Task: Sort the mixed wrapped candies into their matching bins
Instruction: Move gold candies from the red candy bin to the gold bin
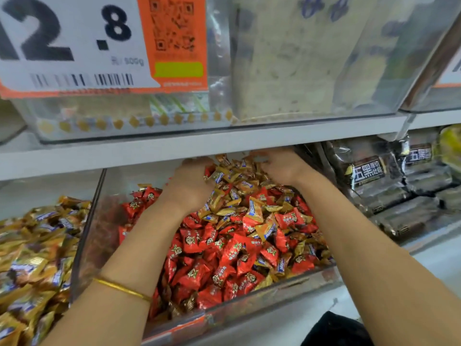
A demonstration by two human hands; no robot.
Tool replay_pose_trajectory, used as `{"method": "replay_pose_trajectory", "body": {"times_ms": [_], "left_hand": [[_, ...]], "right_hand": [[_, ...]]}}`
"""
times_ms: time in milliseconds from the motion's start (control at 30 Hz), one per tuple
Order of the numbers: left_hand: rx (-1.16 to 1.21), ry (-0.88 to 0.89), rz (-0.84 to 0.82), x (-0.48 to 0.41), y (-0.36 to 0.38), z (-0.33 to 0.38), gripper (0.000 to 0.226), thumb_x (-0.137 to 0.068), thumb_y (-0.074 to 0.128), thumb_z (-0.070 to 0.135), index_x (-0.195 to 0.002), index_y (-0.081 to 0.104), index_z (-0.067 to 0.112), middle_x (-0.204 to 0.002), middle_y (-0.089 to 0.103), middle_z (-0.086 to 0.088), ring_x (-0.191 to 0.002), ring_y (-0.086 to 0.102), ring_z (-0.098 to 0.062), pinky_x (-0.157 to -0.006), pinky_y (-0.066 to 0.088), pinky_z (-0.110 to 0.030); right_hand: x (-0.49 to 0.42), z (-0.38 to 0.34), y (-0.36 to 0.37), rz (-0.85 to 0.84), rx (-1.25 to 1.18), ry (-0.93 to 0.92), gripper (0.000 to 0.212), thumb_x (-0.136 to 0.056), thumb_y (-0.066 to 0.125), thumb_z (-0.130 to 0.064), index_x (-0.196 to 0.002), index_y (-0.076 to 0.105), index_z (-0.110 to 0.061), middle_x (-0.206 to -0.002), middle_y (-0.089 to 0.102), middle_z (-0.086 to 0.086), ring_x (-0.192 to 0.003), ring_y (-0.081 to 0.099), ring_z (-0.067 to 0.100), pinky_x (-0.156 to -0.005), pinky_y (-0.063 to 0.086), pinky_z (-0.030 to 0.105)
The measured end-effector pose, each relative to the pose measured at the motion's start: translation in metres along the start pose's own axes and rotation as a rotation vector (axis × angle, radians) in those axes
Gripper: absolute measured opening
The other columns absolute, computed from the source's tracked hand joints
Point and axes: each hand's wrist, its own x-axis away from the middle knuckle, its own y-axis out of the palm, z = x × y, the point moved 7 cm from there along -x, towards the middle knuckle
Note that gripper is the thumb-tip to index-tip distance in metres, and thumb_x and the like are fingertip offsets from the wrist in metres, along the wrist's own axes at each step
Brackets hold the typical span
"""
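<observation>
Gold candies [230, 186] heaped on red candies [224, 250] in clear bin [89, 233], cupped between both hands [237, 176].

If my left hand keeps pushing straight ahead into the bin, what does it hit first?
Probably more gold candies: the left hand is dug into the heap at the back of the clear bin. Beyond that, likely the bin's rear wall, hidden under the shelf.

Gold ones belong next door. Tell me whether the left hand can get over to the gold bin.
Probably yes. The left hand is scooping gold candies in the mixed bin; only its clear side wall separates it from the open-topped gold bin.
</observation>
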Motion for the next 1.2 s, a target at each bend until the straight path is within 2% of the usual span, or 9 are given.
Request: {"method": "replay_pose_trajectory", "body": {"times_ms": [167, 300, 400, 500, 600, 733, 933, 1133, 1200], "left_hand": [[-0.067, 0.046, -0.155, 0.001, 0.018, 0.0, 0.067, -0.093, 0.053, 0.021, -0.149, 0.017, 0.028, -0.155, 0.022, -0.005, -0.141, 0.018, -0.03, -0.116, 0.019, -0.043], [-0.041, 0.041, -0.243, 0.005, 0.026, 0.002, 0.076, -0.09, 0.056, 0.02, -0.149, 0.01, 0.033, -0.156, 0.018, -0.001, -0.142, 0.017, -0.029, -0.115, 0.021, -0.041], [0.011, 0.042, -0.226, 0.01, 0.022, 0.006, 0.075, -0.087, 0.062, 0.013, -0.147, 0.021, 0.029, -0.149, 0.03, -0.006, -0.133, 0.036, -0.025, -0.106, 0.033, -0.028], [0.026, 0.014, -0.149, 0.021, 0.008, 0.002, 0.054, -0.082, 0.067, 0.007, -0.13, 0.046, 0.019, -0.124, 0.049, -0.008, -0.112, 0.05, -0.023, -0.085, 0.038, -0.022], [0.009, 0.005, -0.099, 0.034, -0.006, -0.006, 0.03, -0.079, 0.068, 0.004, -0.104, 0.054, 0.013, -0.103, 0.056, -0.007, -0.089, 0.052, -0.021, -0.071, 0.036, -0.022], [-0.048, -0.02, -0.03, 0.047, -0.028, -0.017, 0.016, -0.079, 0.066, 0.003, -0.084, 0.057, 0.016, -0.088, 0.053, 0.002, -0.085, 0.051, -0.016, -0.064, 0.03, -0.021], [0.039, -0.05, 0.141, 0.058, -0.05, -0.028, 0.023, -0.086, 0.056, -0.001, -0.075, 0.052, 0.019, -0.072, 0.047, 0.01, -0.065, 0.046, -0.01, -0.052, 0.031, -0.021], [0.127, -0.01, -0.014, 0.057, -0.04, -0.015, 0.046, -0.087, 0.043, -0.01, -0.11, 0.058, 0.027, -0.13, 0.046, 0.0, -0.095, 0.06, -0.022, -0.075, 0.047, -0.026], [0.075, 0.002, -0.104, 0.059, -0.033, -0.012, 0.042, -0.09, 0.043, -0.005, -0.11, 0.062, 0.026, -0.135, 0.043, -0.004, -0.104, 0.058, -0.022, -0.079, 0.048, -0.026]], "right_hand": [[-0.024, -0.006, 0.031, -0.157, 0.065, 0.077, 0.053, -0.089, 0.048, -0.014, -0.14, 0.037, -0.024, -0.143, 0.04, 0.011, -0.124, 0.045, 0.029, -0.1, 0.042, 0.035], [-0.008, -0.027, 0.031, -0.333, -0.015, 0.078, 0.054, -0.082, 0.045, 0.002, -0.136, 0.044, -0.007, -0.132, 0.049, 0.018, -0.111, 0.05, 0.029, -0.083, 0.039, 0.031], [0.012, -0.046, 0.033, -0.408, -0.174, 0.056, 0.049, -0.08, 0.041, 0.006, -0.128, 0.047, 0.003, -0.13, 0.047, 0.027, -0.102, 0.05, 0.028, -0.089, 0.038, 0.032], [0.029, -0.053, 0.035, -0.401, -0.284, 0.053, 0.056, -0.078, 0.045, 0.004, -0.131, 0.048, -0.012, -0.137, 0.044, 0.015, -0.124, 0.042, 0.03, -0.106, 0.034, 0.047], [0.05, -0.061, 0.034, -0.408, -0.45, 0.06, 0.056, -0.081, 0.046, 0.005, -0.13, 0.05, -0.02, -0.133, 0.042, 0.003, -0.125, 0.036, 0.02, -0.106, 0.031, 0.036], [0.078, -0.074, 0.039, -0.486, -0.48, -0.025, 0.048, -0.085, 0.05, 0.002, -0.125, 0.057, -0.023, -0.133, 0.045, -0.004, -0.121, 0.039, 0.009, -0.084, 0.038, 0.022], [0.081, -0.067, 0.03, -0.221, -0.534, -0.044, 0.045, -0.087, 0.048, 0.011, -0.119, 0.06, -0.017, -0.122, 0.061, 0.005, -0.115, 0.056, 0.015, -0.069, 0.041, 0.007], [0.079, -0.062, 0.021, -0.077, -0.468, -0.023, 0.042, -0.09, 0.039, 0.01, -0.119, 0.061, -0.011, -0.122, 0.06, 0.005, -0.108, 0.056, 0.014, -0.069, 0.043, 0.006], [0.076, -0.062, 0.021, -0.062, -0.374, -0.031, 0.04, -0.094, 0.037, 0.002, -0.124, 0.059, -0.013, -0.131, 0.056, 0.004, -0.117, 0.053, 0.016, -0.084, 0.042, 0.015]]}}
